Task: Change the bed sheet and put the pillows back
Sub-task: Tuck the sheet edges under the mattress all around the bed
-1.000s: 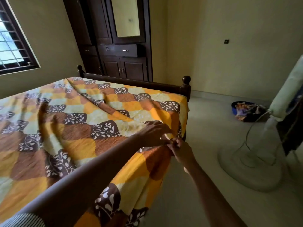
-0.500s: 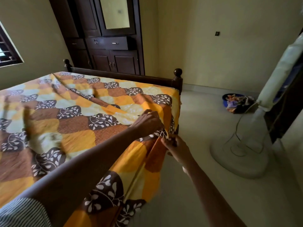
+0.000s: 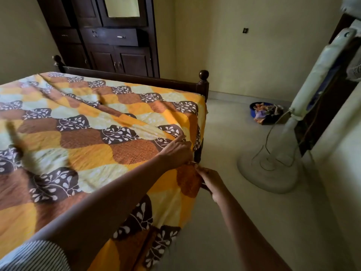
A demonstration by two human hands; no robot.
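Orange bed sheet (image 3: 109,153) edge is pinched by your left hand (image 3: 176,151) and right hand (image 3: 210,179); tug unevenly and the far corner could pull loose.

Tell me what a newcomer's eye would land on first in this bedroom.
The bed sheet, a loud patchwork of orange, yellow and brown with white leaf prints, fills the left half of the view. At its right edge the left hand grips it on top, while the right hand pinches the hanging side just below. A pale pedestal fan stands on the floor to the right.
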